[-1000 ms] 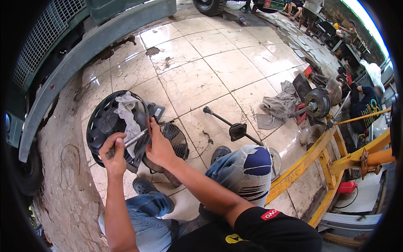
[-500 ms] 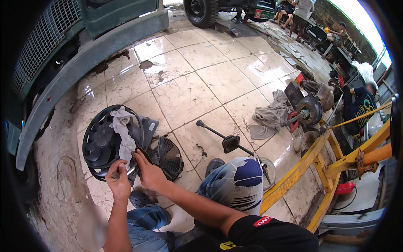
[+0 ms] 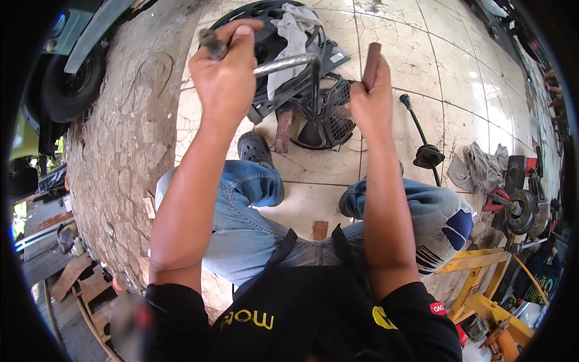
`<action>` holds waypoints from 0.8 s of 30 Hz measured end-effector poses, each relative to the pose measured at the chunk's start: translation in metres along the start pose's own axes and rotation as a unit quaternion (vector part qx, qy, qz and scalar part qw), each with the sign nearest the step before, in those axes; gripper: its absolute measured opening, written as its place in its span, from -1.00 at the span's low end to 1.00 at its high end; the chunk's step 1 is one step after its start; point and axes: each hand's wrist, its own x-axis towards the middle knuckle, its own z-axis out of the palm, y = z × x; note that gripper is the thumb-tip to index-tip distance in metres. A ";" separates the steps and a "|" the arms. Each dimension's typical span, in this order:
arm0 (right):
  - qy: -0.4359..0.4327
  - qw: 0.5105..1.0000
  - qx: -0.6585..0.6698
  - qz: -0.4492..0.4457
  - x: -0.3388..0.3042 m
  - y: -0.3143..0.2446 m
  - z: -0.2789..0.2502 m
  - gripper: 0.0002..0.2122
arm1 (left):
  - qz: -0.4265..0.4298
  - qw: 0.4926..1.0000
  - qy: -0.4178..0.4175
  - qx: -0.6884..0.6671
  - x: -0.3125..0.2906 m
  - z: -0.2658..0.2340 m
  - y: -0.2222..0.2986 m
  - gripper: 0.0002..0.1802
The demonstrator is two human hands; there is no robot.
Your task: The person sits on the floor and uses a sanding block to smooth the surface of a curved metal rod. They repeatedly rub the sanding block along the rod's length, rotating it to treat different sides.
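Note:
My left hand point(image 3: 226, 75) is closed around a bent metal rod point(image 3: 286, 64). Its bright silver stretch sticks out to the right of the fist and turns down into a dark arm. A dull round end point(image 3: 212, 44) pokes out on the fist's other side. My right hand point(image 3: 373, 105) pinches a narrow reddish-brown strip point(image 3: 372, 63), held upright and apart from the rod; its material is unclear. Behind the rod, a grey rag point(image 3: 289, 27) lies over a black fan assembly point(image 3: 250, 13). A second black fan with a grille point(image 3: 322, 130) rests on the tiles.
A black lever with a rubber boot point(image 3: 427, 156) lies right of my hands. Farther right are a grey cloth heap point(image 3: 482, 169), a wheel hub part point(image 3: 522, 211) and a yellow frame point(image 3: 479, 301). Brown blocks point(image 3: 283, 131) sit near my feet. A vehicle wheel point(image 3: 73, 84) stands left.
My hands were together in front of the fan; now they are apart, the right one farther right with the strip. The view has swung downward and left, showing my lap.

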 end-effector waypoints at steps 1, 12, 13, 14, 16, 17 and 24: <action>0.006 0.999 -0.009 -0.035 0.004 0.006 0.001 -0.38 | -0.006 1.000 -0.001 -0.019 -0.001 0.003 -0.002 -0.83; 0.001 0.998 -0.035 -0.053 0.009 0.025 0.002 -0.37 | 0.014 0.999 0.040 0.010 -0.003 0.012 -0.031 -0.83; -0.004 0.999 -0.033 -0.035 0.007 0.022 0.001 -0.37 | 0.013 0.999 0.039 0.017 -0.002 0.013 -0.032 -0.81; -0.009 0.999 -0.031 -0.017 0.007 0.020 0.000 -0.37 | 0.011 0.999 0.038 0.025 -0.001 0.013 -0.032 -0.80; -0.018 0.999 -0.038 0.001 0.007 0.019 -0.001 -0.37 | -0.010 0.999 0.041 0.033 0.001 0.011 -0.029 -0.79; -0.022 0.999 -0.041 0.010 0.007 0.019 -0.001 -0.37 | -0.020 0.998 0.043 0.037 0.002 0.009 -0.027 -0.79; -0.038 0.995 -0.074 -0.054 0.005 0.040 0.010 -0.36 | -0.105 0.993 0.040 0.034 0.016 0.000 -0.020 -0.77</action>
